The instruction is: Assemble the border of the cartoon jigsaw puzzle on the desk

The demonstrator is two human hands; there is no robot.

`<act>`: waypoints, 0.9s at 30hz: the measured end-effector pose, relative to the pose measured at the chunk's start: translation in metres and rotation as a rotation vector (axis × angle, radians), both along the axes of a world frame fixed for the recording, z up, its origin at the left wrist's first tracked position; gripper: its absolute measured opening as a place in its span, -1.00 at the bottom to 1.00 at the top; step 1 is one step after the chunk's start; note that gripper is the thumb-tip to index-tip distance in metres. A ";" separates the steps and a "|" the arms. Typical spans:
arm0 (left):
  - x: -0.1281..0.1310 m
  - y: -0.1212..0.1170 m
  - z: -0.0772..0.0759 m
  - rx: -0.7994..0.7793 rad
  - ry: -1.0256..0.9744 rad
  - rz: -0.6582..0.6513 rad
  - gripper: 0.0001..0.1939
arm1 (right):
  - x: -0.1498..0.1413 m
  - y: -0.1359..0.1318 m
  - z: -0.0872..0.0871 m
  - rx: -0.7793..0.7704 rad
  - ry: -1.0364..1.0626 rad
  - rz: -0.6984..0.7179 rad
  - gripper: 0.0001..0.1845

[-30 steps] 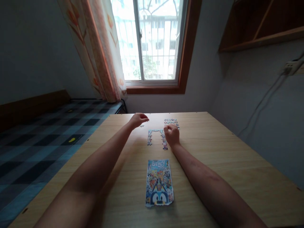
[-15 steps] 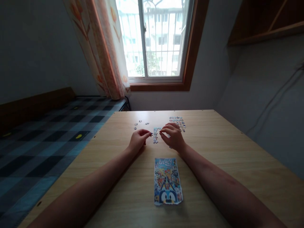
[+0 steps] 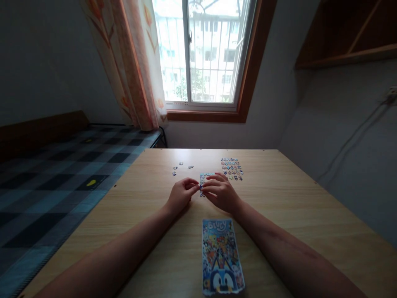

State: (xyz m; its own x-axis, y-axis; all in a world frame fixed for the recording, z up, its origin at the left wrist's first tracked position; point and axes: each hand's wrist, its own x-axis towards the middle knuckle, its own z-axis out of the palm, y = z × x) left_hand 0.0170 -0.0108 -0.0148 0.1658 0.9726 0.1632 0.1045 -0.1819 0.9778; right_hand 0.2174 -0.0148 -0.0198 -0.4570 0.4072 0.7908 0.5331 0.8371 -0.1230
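My left hand [image 3: 182, 193] pinches a small dark puzzle piece [image 3: 201, 187] between thumb and fingertips. From the other side, the fingertips of my right hand [image 3: 221, 192] close in on the same piece and appear to grip it too. Both hands are over the left part of the partly joined puzzle [image 3: 202, 178], whose right part lies hidden under my right hand. Nearer to me, a picture sheet [image 3: 221, 256] with a blue cartoon dog lies flat on the table.
Several loose pieces sit in rows [image 3: 232, 163] at the back right of the wooden table [image 3: 149, 265]. A few more pieces [image 3: 181, 164] are scattered back left. A bed with a checked cover [image 3: 58, 174] adjoins the left side, and a window [image 3: 211, 54] is beyond.
My right hand has moved left and its fingertips now meet the piece in my left hand. The view has tilted slightly, so the table sits lower.
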 end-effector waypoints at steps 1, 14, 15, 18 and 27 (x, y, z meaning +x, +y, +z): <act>0.000 0.000 0.001 0.003 0.003 -0.010 -0.72 | 0.000 0.000 0.000 -0.004 0.002 0.000 -0.91; 0.003 -0.005 0.007 0.027 0.106 -0.016 -0.76 | 0.003 0.000 0.003 -0.098 -0.034 0.002 -0.84; 0.003 -0.005 0.007 0.037 0.127 0.004 -0.76 | 0.005 0.000 0.003 -0.114 -0.036 0.005 -0.85; 0.002 -0.005 0.007 0.069 0.168 0.070 -0.76 | 0.008 0.001 0.001 -0.157 -0.056 0.024 -0.87; -0.001 -0.008 0.002 0.377 0.604 0.154 -0.84 | 0.006 -0.008 0.004 -0.195 -0.142 0.072 -0.86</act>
State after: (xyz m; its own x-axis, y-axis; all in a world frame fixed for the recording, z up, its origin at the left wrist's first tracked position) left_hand 0.0164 -0.0187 -0.0130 0.1985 0.8878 0.4153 0.6581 -0.4347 0.6148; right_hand 0.2239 -0.0225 -0.0160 -0.5910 0.5080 0.6266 0.4962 0.8414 -0.2141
